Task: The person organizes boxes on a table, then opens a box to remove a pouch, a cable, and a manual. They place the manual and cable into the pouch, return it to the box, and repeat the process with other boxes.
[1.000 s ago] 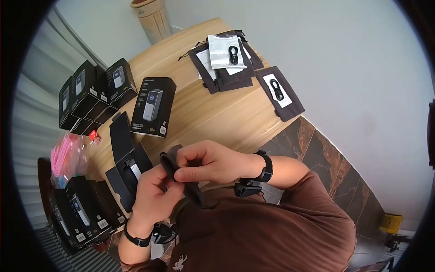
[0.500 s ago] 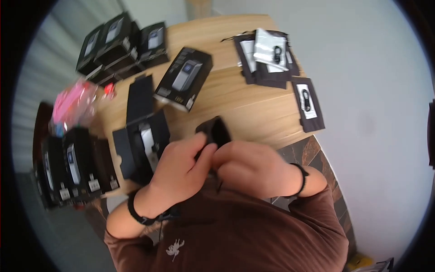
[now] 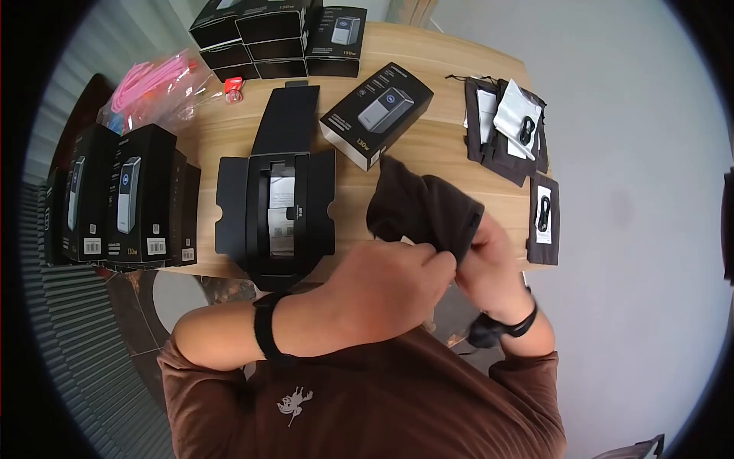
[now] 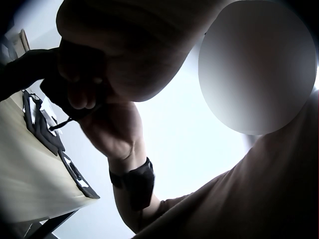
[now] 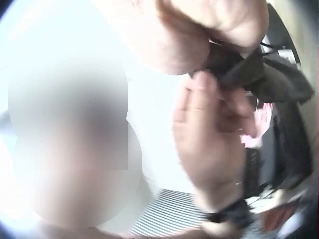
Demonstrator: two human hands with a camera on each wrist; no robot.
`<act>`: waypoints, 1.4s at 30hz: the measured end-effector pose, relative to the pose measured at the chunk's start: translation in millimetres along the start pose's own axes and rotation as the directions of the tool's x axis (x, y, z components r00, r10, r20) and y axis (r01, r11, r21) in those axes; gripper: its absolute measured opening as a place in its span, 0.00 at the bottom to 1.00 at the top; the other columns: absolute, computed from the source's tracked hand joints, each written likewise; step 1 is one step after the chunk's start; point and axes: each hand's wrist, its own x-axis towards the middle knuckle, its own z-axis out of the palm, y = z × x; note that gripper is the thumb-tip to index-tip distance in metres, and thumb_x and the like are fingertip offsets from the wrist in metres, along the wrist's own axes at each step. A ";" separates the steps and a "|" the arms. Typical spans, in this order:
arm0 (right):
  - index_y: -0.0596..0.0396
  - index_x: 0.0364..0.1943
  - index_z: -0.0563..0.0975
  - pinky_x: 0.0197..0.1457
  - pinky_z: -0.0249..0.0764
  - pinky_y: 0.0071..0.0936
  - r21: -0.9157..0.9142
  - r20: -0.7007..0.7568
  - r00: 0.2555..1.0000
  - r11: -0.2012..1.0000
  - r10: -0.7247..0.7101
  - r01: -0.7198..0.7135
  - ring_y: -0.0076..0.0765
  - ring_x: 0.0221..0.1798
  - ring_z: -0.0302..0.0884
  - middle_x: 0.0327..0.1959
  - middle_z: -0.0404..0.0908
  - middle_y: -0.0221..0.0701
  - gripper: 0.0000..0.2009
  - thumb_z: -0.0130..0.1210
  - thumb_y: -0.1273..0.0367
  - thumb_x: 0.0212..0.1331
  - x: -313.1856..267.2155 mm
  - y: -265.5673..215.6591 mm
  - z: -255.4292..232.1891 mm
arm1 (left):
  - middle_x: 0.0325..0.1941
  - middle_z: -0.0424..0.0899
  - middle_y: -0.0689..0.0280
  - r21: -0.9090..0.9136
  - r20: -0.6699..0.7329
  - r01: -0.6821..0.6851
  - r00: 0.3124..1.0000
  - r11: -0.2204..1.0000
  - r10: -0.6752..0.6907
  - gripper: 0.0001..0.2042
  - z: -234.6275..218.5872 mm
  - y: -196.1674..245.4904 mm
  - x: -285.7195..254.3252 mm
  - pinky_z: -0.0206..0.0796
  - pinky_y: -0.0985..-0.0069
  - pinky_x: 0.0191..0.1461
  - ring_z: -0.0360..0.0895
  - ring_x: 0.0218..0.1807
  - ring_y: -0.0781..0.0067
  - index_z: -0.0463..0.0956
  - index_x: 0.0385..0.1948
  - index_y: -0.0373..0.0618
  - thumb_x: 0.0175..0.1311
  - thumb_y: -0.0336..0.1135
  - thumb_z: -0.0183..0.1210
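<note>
Between both hands, left hand [image 3: 390, 279] and right hand [image 3: 489, 264] pinch the dark pouch [image 3: 424, 206].

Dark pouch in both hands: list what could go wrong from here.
1. Both the left hand and the right hand pinch the dark pouch at one edge only, so it might slip free and drop past the table edge.
2. The pouch hangs just beside the single boxed unit, so a swing could nudge that box.
3. The open black tray overhangs the near table edge; an elbow could knock it off.
</note>
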 end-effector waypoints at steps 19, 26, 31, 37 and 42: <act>0.61 0.79 0.58 0.81 0.62 0.47 0.613 0.143 0.969 0.787 -0.201 0.073 0.47 0.79 0.66 0.77 0.67 0.48 0.31 0.52 0.71 0.76 -18.0 6.6 -46.8 | 0.40 0.84 0.64 -0.902 0.344 0.430 0.760 0.031 -0.551 0.16 -5.7 -45.6 0.6 0.73 0.78 0.47 0.83 0.40 0.76 0.74 0.59 0.40 0.84 0.42 0.51; 0.59 0.79 0.59 0.81 0.63 0.50 0.688 0.158 0.981 0.725 -0.109 -0.030 0.48 0.80 0.64 0.79 0.65 0.44 0.31 0.55 0.69 0.76 -11.2 60.4 -57.0 | 0.31 0.81 0.61 -0.384 -0.086 0.346 0.910 0.856 -0.406 0.12 -37.2 -46.4 8.2 0.72 0.70 0.38 0.78 0.29 0.61 0.78 0.44 0.42 0.83 0.41 0.52; 0.57 0.76 0.65 0.80 0.65 0.39 0.781 0.201 0.978 0.610 -0.049 -0.130 0.38 0.77 0.69 0.77 0.70 0.38 0.32 0.64 0.72 0.70 10.2 118.6 -16.8 | 0.24 0.73 0.62 0.388 -0.107 0.053 0.994 0.920 -0.012 0.12 -65.6 -5.0 25.6 0.66 0.62 0.23 0.77 0.23 0.53 0.73 0.29 0.47 0.72 0.38 0.63; 0.55 0.74 0.69 0.79 0.65 0.33 0.816 0.328 0.945 0.505 -0.005 -0.281 0.33 0.75 0.71 0.75 0.72 0.34 0.28 0.63 0.69 0.72 22.6 142.9 2.9 | 0.25 0.69 0.58 0.456 0.008 0.080 0.995 0.886 -0.095 0.15 -83.8 29.3 49.7 0.62 0.58 0.29 0.72 0.25 0.46 0.68 0.26 0.42 0.73 0.37 0.61; 0.54 0.74 0.68 0.79 0.66 0.35 0.815 0.314 0.948 0.525 -0.045 -0.245 0.34 0.75 0.71 0.74 0.72 0.34 0.28 0.62 0.70 0.72 29.3 135.7 5.3 | 0.25 0.78 0.55 0.308 0.072 0.207 0.968 0.929 -0.240 0.12 -102.6 32.6 62.8 0.67 0.55 0.32 0.78 0.29 0.45 0.74 0.31 0.42 0.73 0.39 0.61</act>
